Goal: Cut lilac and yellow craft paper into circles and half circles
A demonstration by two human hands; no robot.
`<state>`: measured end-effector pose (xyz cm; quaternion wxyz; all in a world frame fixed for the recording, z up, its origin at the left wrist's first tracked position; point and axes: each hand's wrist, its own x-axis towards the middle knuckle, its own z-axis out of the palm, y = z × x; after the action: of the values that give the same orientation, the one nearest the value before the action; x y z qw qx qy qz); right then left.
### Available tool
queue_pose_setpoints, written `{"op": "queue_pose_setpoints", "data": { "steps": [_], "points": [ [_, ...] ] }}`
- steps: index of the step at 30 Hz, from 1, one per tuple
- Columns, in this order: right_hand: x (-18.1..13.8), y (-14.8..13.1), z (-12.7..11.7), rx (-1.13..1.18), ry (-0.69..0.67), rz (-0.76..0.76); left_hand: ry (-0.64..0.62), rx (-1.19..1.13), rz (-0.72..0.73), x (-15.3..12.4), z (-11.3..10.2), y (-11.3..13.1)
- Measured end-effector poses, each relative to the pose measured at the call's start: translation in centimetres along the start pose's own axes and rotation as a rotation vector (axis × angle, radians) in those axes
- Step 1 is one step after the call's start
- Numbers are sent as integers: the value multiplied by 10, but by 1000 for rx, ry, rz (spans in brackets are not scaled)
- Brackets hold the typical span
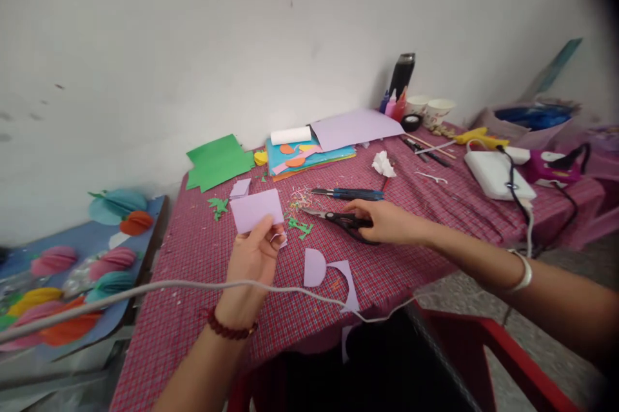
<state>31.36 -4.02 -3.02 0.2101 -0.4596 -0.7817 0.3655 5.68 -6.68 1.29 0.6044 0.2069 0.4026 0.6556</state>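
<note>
My left hand (pixel 252 256) is raised over the red checked tablecloth (pixel 193 270), fingers pinched on a folded lilac paper rectangle (pixel 256 209). My right hand (pixel 384 220) lies on the table with its fingers closed over the handles of black scissors (pixel 333 217), whose blades point left. A lilac half-circle cutout (pixel 314 267) and its curved leftover scrap (pixel 347 282) lie just in front of me. A second pair of scissors with blue handles (pixel 349 193) rests a little farther back.
Stacked coloured paper (pixel 309 155), green sheets (pixel 217 160), a lilac sheet (pixel 353 127) and a white roll sit by the wall. Cups, glue bottles, a glue gun (pixel 478 138), a white box and cables fill the right side. Paper fruit shapes lie on a blue board (pixel 72 270) left. A white cord (pixel 159 288) crosses in front.
</note>
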Motion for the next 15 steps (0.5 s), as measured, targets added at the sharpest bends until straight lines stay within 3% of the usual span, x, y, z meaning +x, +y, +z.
{"op": "queue_pose_setpoints", "data": {
  "steps": [3, 6, 10, 15],
  "points": [
    [-11, -12, 4, 487, -48, -29, -12, -60, 132, -19, 10, 3],
    [-29, -33, 19, 787, -57, -179, -32, -139, 230, -38, 26, -3],
    [-51, -50, 53, 1084, -62, -342, -39, -245, 195, -63, 46, -20],
    [-73, -49, 77, 1199, 18, -365, -13, -305, 220, -88, 59, -41]
  ]
}}
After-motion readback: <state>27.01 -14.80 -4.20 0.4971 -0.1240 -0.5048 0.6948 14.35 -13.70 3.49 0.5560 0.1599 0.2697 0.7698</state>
